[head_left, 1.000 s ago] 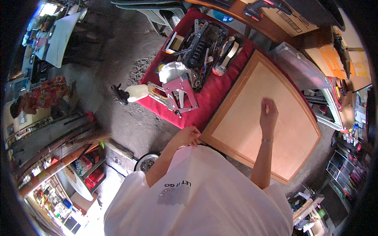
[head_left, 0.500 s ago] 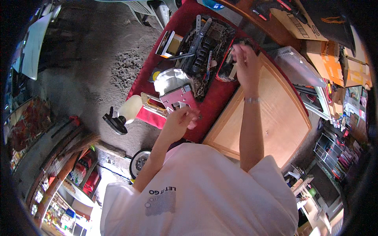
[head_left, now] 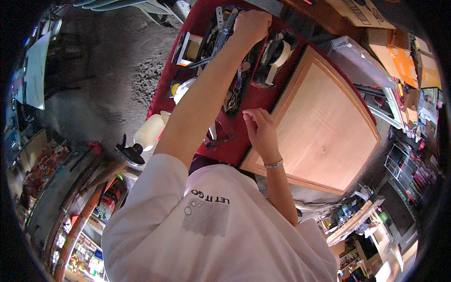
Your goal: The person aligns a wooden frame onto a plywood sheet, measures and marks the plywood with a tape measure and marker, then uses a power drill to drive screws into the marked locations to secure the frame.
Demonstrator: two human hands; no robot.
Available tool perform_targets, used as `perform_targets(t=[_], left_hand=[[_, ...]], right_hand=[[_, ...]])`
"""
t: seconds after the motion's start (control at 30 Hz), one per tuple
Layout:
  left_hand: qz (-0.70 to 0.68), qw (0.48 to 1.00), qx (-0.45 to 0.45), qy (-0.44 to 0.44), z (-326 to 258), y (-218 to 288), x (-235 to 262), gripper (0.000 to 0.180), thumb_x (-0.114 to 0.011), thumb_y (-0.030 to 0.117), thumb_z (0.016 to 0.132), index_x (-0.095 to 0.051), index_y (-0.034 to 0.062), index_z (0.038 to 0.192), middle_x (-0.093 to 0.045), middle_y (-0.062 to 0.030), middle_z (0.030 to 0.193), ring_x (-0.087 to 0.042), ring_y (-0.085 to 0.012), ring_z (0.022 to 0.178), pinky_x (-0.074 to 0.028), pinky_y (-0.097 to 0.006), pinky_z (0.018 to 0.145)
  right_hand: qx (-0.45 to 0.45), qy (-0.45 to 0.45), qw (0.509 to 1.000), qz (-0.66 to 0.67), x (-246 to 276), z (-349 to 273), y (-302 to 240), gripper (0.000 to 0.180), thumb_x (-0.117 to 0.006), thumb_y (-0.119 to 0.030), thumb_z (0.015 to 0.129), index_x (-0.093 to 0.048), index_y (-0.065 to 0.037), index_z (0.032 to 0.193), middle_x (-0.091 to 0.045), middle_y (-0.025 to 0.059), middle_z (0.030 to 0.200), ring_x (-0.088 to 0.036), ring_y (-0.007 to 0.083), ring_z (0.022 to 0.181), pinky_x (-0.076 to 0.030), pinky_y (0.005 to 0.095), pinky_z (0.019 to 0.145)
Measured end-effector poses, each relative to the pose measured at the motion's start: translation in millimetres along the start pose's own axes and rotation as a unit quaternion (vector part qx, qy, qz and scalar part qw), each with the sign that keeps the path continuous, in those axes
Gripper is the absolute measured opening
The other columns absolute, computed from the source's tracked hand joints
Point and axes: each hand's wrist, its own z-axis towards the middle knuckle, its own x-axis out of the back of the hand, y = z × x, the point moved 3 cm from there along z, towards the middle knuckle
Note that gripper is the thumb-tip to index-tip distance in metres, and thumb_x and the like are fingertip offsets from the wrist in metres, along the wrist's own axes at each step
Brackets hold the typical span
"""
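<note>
My left hand (head_left: 252, 26) reaches to the far end of a tray heaped with dark tools (head_left: 231, 101), its fingers bent down and mostly hidden. The left forearm crosses over the near part of the red cloth and covers much of what lies there. My right hand (head_left: 263, 134) hovers above the red cloth (head_left: 235, 150), beside the framed wooden panel (head_left: 324, 127). Its thumb and fingers are loosely apart, with nothing seen between them. A red-edged box (head_left: 260, 77) beside the tool tray holds a pale roll of tape (head_left: 278, 63).
A cream bottle with a black part (head_left: 149, 132) stands left of my forearm. A small white-edged box (head_left: 190, 49) lies at the cloth's left side. Cardboard boxes (head_left: 394, 56) are piled on the right. A plastic chair (head_left: 150, 11) stands at the far left.
My left hand has moved from the pink metal piece up to the tool tray's far end. My right hand has drawn back from the red-edged box toward me.
</note>
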Motion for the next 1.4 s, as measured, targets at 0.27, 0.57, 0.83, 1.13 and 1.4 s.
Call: perform_targets(t=[0.27,0.57,0.83,1.13,1.4], left_hand=[[-0.104,0.987,0.115,0.046,-66,-16,62,0.025,-0.060,0.032,0.087,-0.069,0.0169,0.104,-0.068,-0.0104,0.098,-0.067,-0.0303,0.087,-0.054,-0.041,0.075],[-0.318,0.910,0.251,0.093,-272,17,111,0.011,-0.064,0.012,0.086,-0.067,0.0020,0.088,-0.065,-0.0139,0.080,-0.064,-0.0277,0.071,-0.050,-0.036,0.063],[-0.338,0.886,0.316,-0.038,-375,27,86,0.015,-0.062,0.018,0.089,-0.068,0.0047,0.093,-0.065,-0.0119,0.082,-0.062,-0.0251,0.070,-0.050,-0.034,0.060],[-0.394,0.846,0.360,-0.016,-392,25,93,0.015,-0.062,0.015,0.090,-0.068,0.0033,0.097,-0.067,-0.0098,0.081,-0.062,-0.0175,0.067,-0.049,-0.030,0.061],[-0.391,0.851,0.351,0.007,-391,21,96,0.015,-0.061,0.014,0.091,-0.069,0.0029,0.099,-0.067,-0.0078,0.078,-0.060,-0.0128,0.067,-0.048,-0.028,0.062]], right_hand=[[0.027,0.045,0.997,-0.051,12,27,3,0.011,-0.060,-0.008,0.086,-0.063,-0.006,0.096,-0.062,0.0115,0.087,-0.058,0.0308,0.085,-0.046,0.0409,0.076],[0.160,-0.065,0.872,-0.459,-53,123,19,0.014,-0.054,-0.016,0.083,-0.068,-0.013,0.083,-0.064,0.0043,0.087,-0.059,0.0224,0.093,-0.039,0.0438,0.090],[0.149,-0.080,0.866,-0.471,-64,130,23,0.016,-0.056,-0.014,0.080,-0.071,-0.012,0.075,-0.068,0.0036,0.089,-0.060,0.0224,0.092,-0.041,0.0427,0.083],[0.171,-0.091,0.849,-0.491,-62,124,22,0.011,-0.058,-0.015,0.082,-0.062,-0.008,0.090,-0.063,0.0060,0.090,-0.060,0.0227,0.092,-0.043,0.0382,0.078],[0.138,-0.087,0.899,-0.406,-58,125,29,0.023,-0.064,-0.014,0.081,-0.053,-0.005,0.100,-0.061,0.0122,0.088,-0.062,0.0311,0.086,-0.048,0.0426,0.079]])
